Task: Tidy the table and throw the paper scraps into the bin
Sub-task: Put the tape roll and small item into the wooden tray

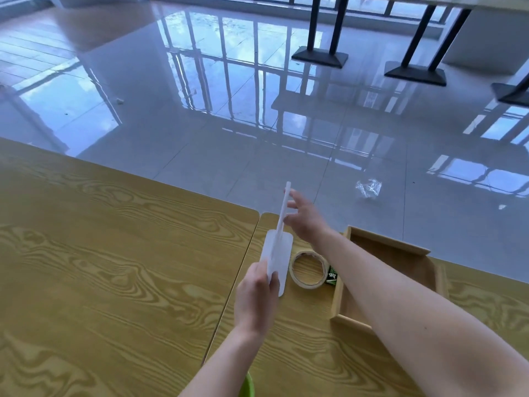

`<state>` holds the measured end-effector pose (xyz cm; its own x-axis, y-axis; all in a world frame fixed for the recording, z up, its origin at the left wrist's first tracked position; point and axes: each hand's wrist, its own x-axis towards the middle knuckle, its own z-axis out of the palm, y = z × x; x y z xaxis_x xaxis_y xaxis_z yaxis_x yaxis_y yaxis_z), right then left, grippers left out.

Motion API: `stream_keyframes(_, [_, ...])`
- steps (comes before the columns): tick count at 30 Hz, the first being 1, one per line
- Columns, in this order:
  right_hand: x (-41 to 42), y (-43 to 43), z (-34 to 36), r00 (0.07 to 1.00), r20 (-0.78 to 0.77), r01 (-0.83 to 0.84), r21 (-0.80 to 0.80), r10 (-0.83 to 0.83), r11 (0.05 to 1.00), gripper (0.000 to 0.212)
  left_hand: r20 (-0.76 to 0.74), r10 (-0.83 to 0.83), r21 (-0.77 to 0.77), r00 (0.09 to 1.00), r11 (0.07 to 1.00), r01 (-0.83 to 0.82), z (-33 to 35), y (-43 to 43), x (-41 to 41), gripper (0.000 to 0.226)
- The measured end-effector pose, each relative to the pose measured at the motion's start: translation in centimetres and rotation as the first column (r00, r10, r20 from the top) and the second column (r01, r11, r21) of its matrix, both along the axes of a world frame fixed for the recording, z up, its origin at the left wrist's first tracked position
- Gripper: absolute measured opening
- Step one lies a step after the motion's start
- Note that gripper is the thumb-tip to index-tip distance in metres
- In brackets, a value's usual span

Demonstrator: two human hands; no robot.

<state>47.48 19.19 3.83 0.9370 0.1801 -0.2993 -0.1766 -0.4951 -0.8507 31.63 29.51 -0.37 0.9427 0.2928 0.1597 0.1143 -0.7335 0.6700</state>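
Note:
My left hand grips the near end of a white sheet of paper and holds it above the wooden table. A thin part of the sheet stands up edge-on. My right hand touches that upright part near its top, fingers spread and partly curled around it. The paper hovers over the seam between two tabletops.
A roll of beige tape lies beside a small green packet and a shallow wooden tray. A green rim shows below the table edge near my left arm. A crumpled clear plastic wrapper lies on the floor.

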Motion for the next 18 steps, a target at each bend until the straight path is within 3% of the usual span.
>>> stream_keyframes(2, [0.7, 0.3, -0.3, 0.999, 0.017, -0.036, -0.021, 0.036, 0.999, 0.047, 0.001, -0.027, 0.071, 1.000, 0.997, 0.027, 0.0, -0.1, 0.3, 0.028])
stream_keyframes(6, [1.2, 0.8, -0.2, 0.996, 0.073, -0.039, -0.047, 0.043, 0.998, 0.036, -0.058, -0.038, 0.136, 0.998, 0.990, 0.046, -0.3, 0.5, 0.7, 0.020])
stream_keyframes(11, [1.4, 0.9, 0.3, 0.992, 0.112, -0.054, -0.082, 0.063, 0.995, 0.027, -0.059, 0.003, 0.029, 0.998, 1.000, -0.001, 0.0, 1.5, 0.6, 0.031])
stream_keyframes(15, [1.2, 0.5, 0.5, 0.990, 0.129, -0.055, -0.078, 0.065, 0.995, 0.029, 0.085, 0.030, -0.131, 0.996, 0.991, -0.018, 0.7, 2.3, -0.5, 0.035])
stream_keyframes(18, [1.0, 0.2, 0.7, 0.980, 0.186, -0.056, -0.060, 0.066, 0.997, 0.037, 0.205, 0.010, -0.079, 0.979, 0.997, 0.006, 0.8, 2.6, -1.1, 0.020])
